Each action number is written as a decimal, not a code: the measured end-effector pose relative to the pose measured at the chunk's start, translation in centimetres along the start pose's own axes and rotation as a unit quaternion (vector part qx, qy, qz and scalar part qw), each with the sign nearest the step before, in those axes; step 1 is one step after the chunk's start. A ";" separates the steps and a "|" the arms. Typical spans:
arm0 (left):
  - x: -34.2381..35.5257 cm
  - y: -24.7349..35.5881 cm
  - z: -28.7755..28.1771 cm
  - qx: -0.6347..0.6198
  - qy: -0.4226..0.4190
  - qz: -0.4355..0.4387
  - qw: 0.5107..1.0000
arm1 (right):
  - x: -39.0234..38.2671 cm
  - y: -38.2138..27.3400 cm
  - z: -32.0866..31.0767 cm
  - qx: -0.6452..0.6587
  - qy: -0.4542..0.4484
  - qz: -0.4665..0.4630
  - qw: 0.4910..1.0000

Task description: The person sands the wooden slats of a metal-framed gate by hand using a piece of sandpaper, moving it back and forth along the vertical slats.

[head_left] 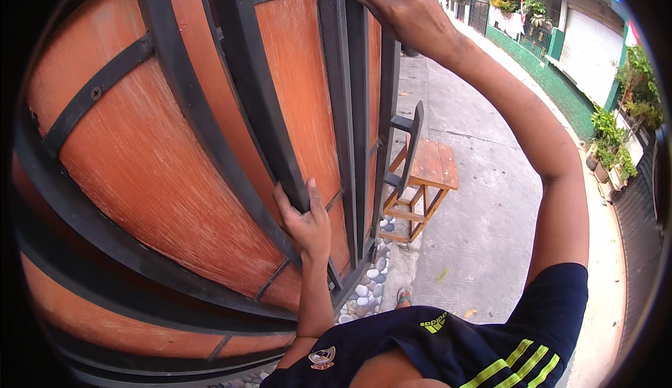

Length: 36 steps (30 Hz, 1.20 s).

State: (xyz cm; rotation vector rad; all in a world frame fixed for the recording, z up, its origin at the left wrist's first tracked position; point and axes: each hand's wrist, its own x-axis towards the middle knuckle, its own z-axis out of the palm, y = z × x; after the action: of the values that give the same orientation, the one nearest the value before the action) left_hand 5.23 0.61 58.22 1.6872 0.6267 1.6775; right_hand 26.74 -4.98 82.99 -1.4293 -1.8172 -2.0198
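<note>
A tall gate of orange wood-grained panels [150, 171] set in black metal framing fills the left side. My left hand [306, 230] is closed around the lower end of a black metal bar [262, 87], thumb on one side and fingers on the other. This bar slants up and leftward out of the picture in front of the panels. My right hand [402, 3] reaches high to the top edge of the view, its fingers stretched out against a black upright [338, 52] of the gate. Its fingertips are partly cut off at the picture's edge.
A wooden stool [434, 164] stands on the concrete road [476, 213] just beyond the gate, beside a curved black handle [413, 143]. Rounded pebbles [367, 290] line the gate's foot. Across the road are a green wall [532, 73], a white shutter [588, 52] and plants.
</note>
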 end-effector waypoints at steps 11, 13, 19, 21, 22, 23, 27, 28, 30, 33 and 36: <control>0.2 0.5 0.3 -0.001 -0.012 -0.012 1.000 | 1.4 3.1 -0.5 -0.035 0.005 -0.068 0.997; 0.2 0.2 0.4 -0.003 -0.002 -0.004 1.000 | -1.1 0.2 -0.3 0.030 -0.016 -0.055 0.998; 0.2 -0.4 0.8 -0.022 0.000 0.016 1.000 | -4.8 -2.7 -0.3 0.085 -0.104 -0.092 0.987; 0.1 -0.6 1.0 -0.022 0.024 0.024 0.999 | -0.2 1.7 -0.2 -0.029 -0.026 -0.085 0.996; 0.1 -0.5 0.8 -0.014 0.014 0.023 1.000 | 1.7 2.8 -0.3 -0.016 -0.035 -0.069 0.997; 0.1 -0.2 1.1 -0.012 0.010 0.021 1.000 | 3.3 4.4 -0.8 -0.010 -0.052 -0.054 0.997; 0.7 0.1 0.4 -0.036 0.024 0.049 0.998 | -2.3 -2.9 1.0 -0.053 -0.022 -0.015 0.998; 0.7 -0.2 0.8 -0.037 0.019 0.043 0.998 | -5.3 -6.2 0.7 0.016 -0.079 -0.001 0.997; 0.4 -0.6 0.8 -0.035 0.008 0.022 0.999 | -11.8 -12.8 0.8 0.098 -0.207 -0.024 0.973; 0.4 -1.2 1.3 -0.050 -0.017 -0.013 0.999 | -17.8 -18.4 0.1 0.201 -0.254 -0.034 0.946; 0.3 -0.1 1.2 -0.025 -0.014 0.008 1.000 | -16.6 -15.8 0.8 0.202 -0.285 -0.064 0.935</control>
State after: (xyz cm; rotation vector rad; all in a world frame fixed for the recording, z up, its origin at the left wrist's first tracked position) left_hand 6.48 0.77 58.39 1.6802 0.5549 1.6640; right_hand 27.10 -7.95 60.27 -1.9169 -2.4079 -1.2117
